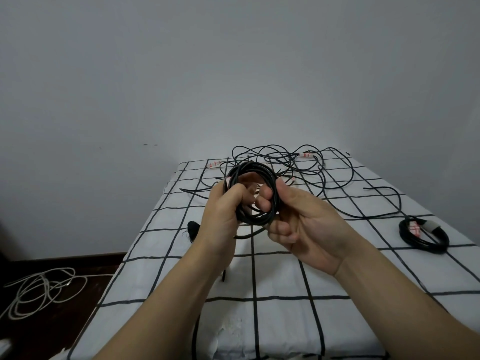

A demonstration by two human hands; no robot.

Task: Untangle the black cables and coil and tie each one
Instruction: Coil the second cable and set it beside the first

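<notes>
A coil of black cable [255,169] is held up above the bed between both hands. My left hand [223,216] grips the coil's left side, fingers curled through the loop. My right hand [304,224] grips its right side, thumb on the outside and fingers inside. A loose end of the cable [246,235] hangs below the coil. Behind it a tangle of black cables [298,165] with white and red tags lies spread over the far part of the bed. A coiled, tied black cable [423,236] lies at the right.
The bed [280,281] has a white sheet with a black grid and meets a grey wall behind. A small black object [192,229] lies near the bed's left edge. A loose white cable [39,289] lies on the dark floor at the left.
</notes>
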